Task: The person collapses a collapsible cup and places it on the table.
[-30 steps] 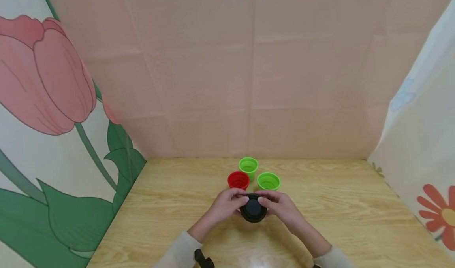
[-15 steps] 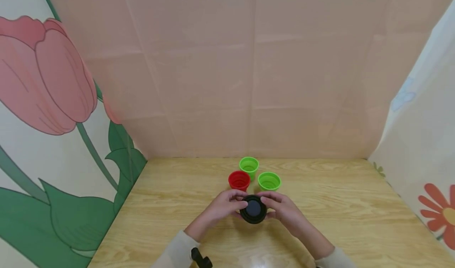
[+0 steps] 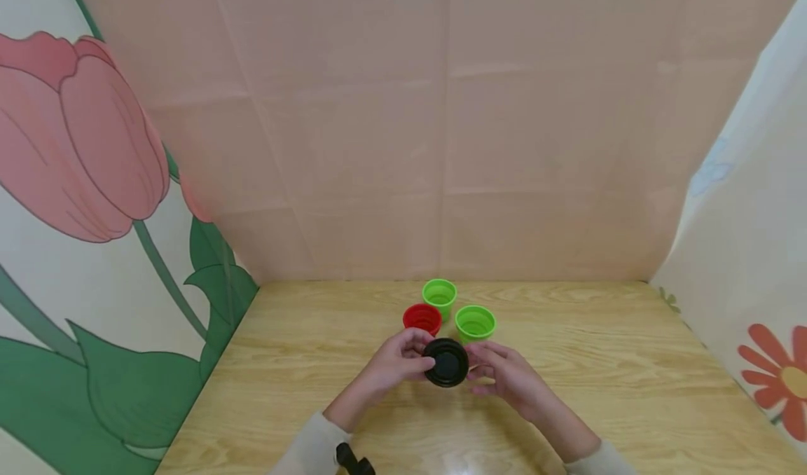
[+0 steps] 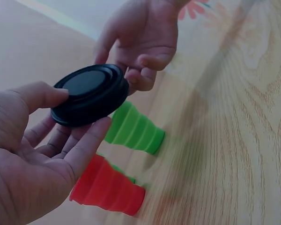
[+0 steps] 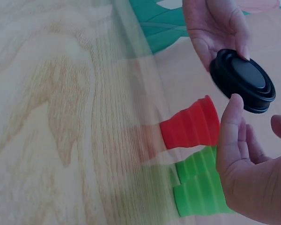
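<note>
A black collapsible cup (image 3: 446, 363), folded flat into a ridged disc, is held above the table in front of several standing cups. My left hand (image 3: 392, 363) pinches its left edge, thumb on the upper face and fingers underneath, as the left wrist view shows. Beside the disc's right edge is my right hand (image 3: 509, 380), its fingers loosely bent and its thumb apart from the disc. In the right wrist view one fingertip lies close to the rim; whether it touches I cannot tell. Behind stand a red cup (image 3: 421, 317), a near green cup (image 3: 476, 322) and a far green cup (image 3: 439, 293).
The cups stand upright with ringed walls on a wooden table (image 3: 302, 342). A plain pinkish cloth (image 3: 353, 146) hangs at the table's back edge. Flower-printed sheets border the left and right sides. A black strap piece (image 3: 354, 459) shows by the left sleeve.
My right thumb has come off the black cup and the right hand has drawn slightly to the right. The black cup stays in my left hand, raised a little.
</note>
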The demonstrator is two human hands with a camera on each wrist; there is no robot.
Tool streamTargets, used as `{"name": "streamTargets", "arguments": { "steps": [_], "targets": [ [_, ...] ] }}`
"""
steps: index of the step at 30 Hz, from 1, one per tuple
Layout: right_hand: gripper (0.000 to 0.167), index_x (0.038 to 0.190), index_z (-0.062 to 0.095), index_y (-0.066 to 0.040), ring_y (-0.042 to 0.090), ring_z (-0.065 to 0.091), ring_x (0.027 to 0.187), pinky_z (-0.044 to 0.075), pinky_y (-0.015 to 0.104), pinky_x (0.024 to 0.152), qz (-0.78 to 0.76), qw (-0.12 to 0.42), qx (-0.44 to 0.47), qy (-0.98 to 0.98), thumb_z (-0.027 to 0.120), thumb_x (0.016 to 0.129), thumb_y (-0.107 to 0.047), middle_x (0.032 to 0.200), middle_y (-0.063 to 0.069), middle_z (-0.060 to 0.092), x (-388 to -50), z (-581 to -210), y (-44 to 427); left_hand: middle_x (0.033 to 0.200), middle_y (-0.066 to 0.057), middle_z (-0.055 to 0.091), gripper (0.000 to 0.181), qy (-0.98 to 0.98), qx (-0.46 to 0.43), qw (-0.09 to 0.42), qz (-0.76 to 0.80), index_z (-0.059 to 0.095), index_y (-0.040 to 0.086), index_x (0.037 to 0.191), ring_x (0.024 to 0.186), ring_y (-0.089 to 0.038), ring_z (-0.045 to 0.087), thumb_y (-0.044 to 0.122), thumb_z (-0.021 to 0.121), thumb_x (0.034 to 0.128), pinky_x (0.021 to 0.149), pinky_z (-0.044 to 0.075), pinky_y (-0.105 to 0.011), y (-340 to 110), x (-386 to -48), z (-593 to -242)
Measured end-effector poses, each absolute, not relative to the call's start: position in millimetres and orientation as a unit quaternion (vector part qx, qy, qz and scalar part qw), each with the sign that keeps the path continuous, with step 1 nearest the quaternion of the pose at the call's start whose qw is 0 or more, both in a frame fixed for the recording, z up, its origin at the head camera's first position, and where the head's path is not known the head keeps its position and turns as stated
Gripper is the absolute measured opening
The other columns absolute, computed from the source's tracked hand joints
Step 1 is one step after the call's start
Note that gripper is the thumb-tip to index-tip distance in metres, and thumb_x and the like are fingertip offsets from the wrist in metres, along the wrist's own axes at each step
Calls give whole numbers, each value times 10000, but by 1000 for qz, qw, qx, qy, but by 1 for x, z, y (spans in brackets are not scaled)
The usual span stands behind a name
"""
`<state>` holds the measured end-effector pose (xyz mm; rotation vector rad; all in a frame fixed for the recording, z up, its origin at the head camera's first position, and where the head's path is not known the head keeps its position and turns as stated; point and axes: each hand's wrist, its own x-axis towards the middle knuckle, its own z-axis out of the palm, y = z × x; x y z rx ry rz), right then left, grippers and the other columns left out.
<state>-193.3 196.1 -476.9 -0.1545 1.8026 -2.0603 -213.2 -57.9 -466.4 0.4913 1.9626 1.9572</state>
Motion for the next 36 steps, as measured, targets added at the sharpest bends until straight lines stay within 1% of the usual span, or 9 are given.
{"name": "streamTargets", "arguments": {
  "steps": [3,5,8,12,14,18,24,33,36],
  "targets": [
    [281,1198,650,-137,227,644,978,595,365,809,-742,213,-55,633,534,1050,-347,1063,30,668,-193,-477,198,1031,-76,639,314,717,193,123,658,620,3,1179,928,-194,601,24,740,889,826,577,-323,-59,-211,-464],
    [280,1204,638,-145,231,660,985,602,353,806,-748,219,-49,624,532,1049,-352,1076,35,667,-193,-477,198,1050,-74,655,295,738,206,96,635,633,27,1160,954,-197,598,45,749,889,887,542,-352,-60,-209,-463],
    [259,1193,624,-147,216,688,960,610,335,799,-756,228,-39,612,535,1044,-339,1075,37,660,-193,-476,199,1069,-89,662,274,746,220,66,625,642,41,1143,989,-183,602,47,750,891,932,549,-360,-59,-206,-461],
    [223,1154,622,-137,190,711,914,615,323,796,-765,235,-28,599,542,1039,-311,1066,46,663,-193,-474,198,1085,-131,645,245,726,244,30,642,656,23,1108,1015,-149,601,-2,742,881,900,579,-288,-54,-203,-463],
    [225,1147,623,-127,192,715,909,617,326,799,-768,235,-25,596,536,1040,-305,1065,59,675,-192,-473,198,1082,-155,631,231,719,267,3,641,667,19,1085,1031,-129,599,-35,735,870,936,563,-278,-50,-202,-465],
    [238,1162,605,-115,200,721,903,619,333,803,-773,231,-21,590,518,1050,-306,1049,70,696,-192,-470,196,1087,-120,601,249,734,308,-61,602,696,78,1045,1070,-111,584,-68,742,849,1000,537,-301,-44,-200,-472],
    [215,1151,591,-124,196,730,885,622,329,798,-783,232,-18,577,516,1055,-302,1005,41,715,-191,-468,195,1091,3,593,287,768,344,-149,520,698,193,991,1041,-141,587,-31,776,830,915,562,-328,-41,-197,-475],
    [222,1086,671,-143,171,711,906,620,320,789,-789,231,-38,568,498,1064,-281,1042,18,712,-192,-463,197,1086,-28,616,306,741,421,-249,461,704,164,965,1040,-180,618,-71,785,786,936,560,-315,-40,-200,-480],
    [222,1083,681,-149,159,704,922,618,320,789,-789,228,-40,570,491,1065,-263,1043,3,708,-192,-462,198,1087,-41,622,314,730,439,-271,448,713,156,955,1057,-200,609,-87,788,769,952,558,-321,-40,-201,-481]
  ]
}}
